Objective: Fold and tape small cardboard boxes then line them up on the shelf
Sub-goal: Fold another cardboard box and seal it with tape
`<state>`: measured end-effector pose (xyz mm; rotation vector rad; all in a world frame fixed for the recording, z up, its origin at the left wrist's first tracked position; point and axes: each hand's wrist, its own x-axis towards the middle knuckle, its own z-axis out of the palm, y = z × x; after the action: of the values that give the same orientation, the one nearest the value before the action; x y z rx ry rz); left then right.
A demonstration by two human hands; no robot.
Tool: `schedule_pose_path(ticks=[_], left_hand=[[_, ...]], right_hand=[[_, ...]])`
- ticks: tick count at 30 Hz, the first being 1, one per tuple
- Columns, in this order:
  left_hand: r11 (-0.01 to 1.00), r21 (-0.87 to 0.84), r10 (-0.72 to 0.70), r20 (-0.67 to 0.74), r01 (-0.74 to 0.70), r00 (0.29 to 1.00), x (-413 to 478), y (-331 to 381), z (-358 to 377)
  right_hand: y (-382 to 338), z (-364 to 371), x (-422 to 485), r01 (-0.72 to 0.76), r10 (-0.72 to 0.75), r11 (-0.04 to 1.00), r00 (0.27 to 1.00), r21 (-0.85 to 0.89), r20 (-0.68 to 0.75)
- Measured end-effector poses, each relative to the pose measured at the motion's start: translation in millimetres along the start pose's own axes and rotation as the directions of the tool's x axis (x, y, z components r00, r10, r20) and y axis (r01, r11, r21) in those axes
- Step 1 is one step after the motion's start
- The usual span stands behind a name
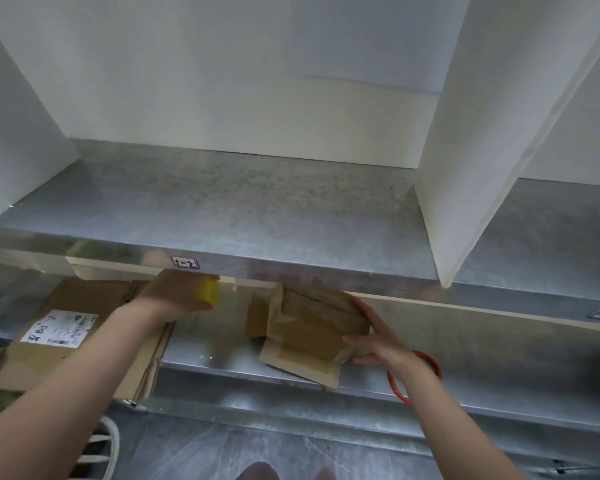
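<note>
A small brown cardboard box (309,332), part folded with clear tape across it, lies on the lower metal shelf (215,344). My right hand (374,337) grips its right side, thumb on top and fingers underneath. My left hand (177,292) reaches under the upper shelf and holds a yellow tape roll (208,292), blurred by motion. A strip of clear tape seems to stretch from the roll toward the box. The upper metal shelf (239,209) has nothing on it.
Flattened cardboard boxes (84,337) with a white shipping label lie stacked at the left of the lower shelf. White dividers (482,150) split the upper shelf. An orange band (426,372) circles my right wrist. Grey floor lies below.
</note>
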<state>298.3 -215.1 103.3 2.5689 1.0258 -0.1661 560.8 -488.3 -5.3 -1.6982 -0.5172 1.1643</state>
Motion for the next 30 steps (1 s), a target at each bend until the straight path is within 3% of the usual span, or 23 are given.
schedule_pose_path(ticks=[2, 7, 30], left_hand=[[0.993, -0.107, -0.044, -0.041, 0.039, 0.998, -6.1, -9.5, -2.5], [0.966, -0.255, 0.029, -0.047, -0.040, 0.998, -6.8, 17.1, 10.4], [0.895, -0.429, 0.023, -0.237, -0.126, 0.971, -45.1, 7.6, 1.9]], right_hand=[[-2.4, 3.2, 2.7, -0.006, 0.007, 1.000, 1.000, -0.023, 0.030], [-17.3, 20.7, 11.9, 0.009, 0.004, 0.988, 0.997, -0.155, 0.082], [-36.6, 33.3, 3.8, 0.168, -0.221, 0.891, 0.972, -0.421, -0.079]])
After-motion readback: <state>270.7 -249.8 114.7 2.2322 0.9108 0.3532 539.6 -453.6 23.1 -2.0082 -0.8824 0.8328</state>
